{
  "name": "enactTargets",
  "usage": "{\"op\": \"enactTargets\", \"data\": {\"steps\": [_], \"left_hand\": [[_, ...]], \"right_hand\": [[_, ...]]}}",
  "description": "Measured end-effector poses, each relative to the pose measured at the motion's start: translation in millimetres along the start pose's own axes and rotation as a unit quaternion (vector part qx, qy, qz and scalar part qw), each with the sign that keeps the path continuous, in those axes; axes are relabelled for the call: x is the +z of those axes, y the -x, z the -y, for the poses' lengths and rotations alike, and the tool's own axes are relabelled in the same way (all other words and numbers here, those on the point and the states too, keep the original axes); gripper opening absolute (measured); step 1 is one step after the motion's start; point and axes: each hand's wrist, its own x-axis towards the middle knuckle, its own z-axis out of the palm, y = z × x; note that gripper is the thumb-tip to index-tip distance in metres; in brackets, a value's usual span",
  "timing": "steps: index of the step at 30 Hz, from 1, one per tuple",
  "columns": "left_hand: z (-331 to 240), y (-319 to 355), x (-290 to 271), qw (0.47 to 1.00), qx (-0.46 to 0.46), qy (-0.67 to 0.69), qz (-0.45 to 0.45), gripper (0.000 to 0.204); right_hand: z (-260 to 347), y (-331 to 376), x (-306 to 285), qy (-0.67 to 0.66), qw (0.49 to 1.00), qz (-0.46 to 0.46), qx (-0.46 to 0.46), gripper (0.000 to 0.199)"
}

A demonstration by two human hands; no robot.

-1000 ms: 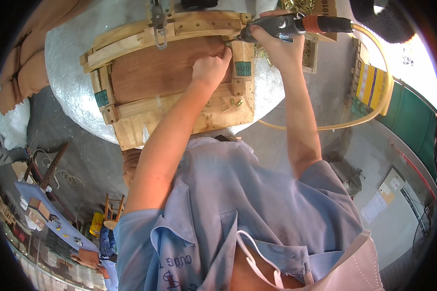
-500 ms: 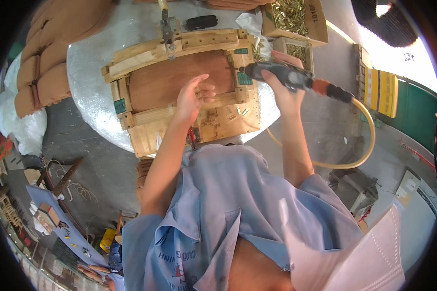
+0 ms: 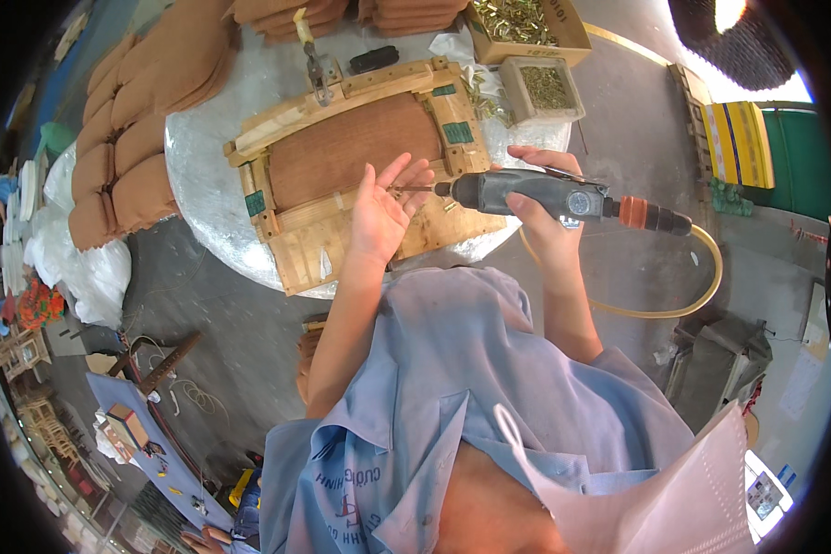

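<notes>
At the far left of the frame, brown cushions (image 3: 129,138) are stacked beside the round table (image 3: 203,185). On that table, in the upper middle, lies a wooden seat frame (image 3: 342,175). Over its lower edge the left hand (image 3: 383,208) is open, fingers spread, palm beside the bit of a screwdriver tool (image 3: 526,196). The right hand (image 3: 545,217) is clamped round the tool's body; its yellow hose (image 3: 674,305) loops right. Boxes of screws (image 3: 526,46) sit at the top. The bit points toward the palm, so a slip could likely jab it.
</notes>
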Motion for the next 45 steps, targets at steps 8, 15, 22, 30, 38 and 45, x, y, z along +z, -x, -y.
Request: {"op": "enactTargets", "data": {"steps": [8,15,22,30,38,45], "left_hand": [[15.8,23.0,5.0,1.0,-0.009,-0.017,0.01,0.064],[26.5,22.7,-29.5,0.998,-0.041,-0.011,0.045,0.041],[33.8,24.4,-24.7,0.999,-0.04,-0.012,0.018,0.021],[30.5,20.9,-24.6,0.998,-0.03,-0.049,0.029,0.014],[30.4,21.5,-30.6,0.996,-0.023,-0.079,0.024,0.014],[15.2,22.3,-32.4,0.977,-0.035,-0.205,0.048,0.015]], "right_hand": [[13.4,30.5,-2.4,0.008,0.999,-0.026,-0.02,0.052],[25.3,50.4,-15.1,-0.046,0.995,-0.083,-0.011,0.05],[38.2,61.7,-20.4,-0.068,0.992,-0.11,-0.004,0.048],[42.8,67.9,-26.1,-0.078,0.99,-0.113,-0.008,0.049],[34.0,62.4,-30.3,-0.048,0.993,-0.104,0.012,0.047],[38.3,45.9,-31.8,-0.014,0.994,-0.094,0.049,0.047]]}}
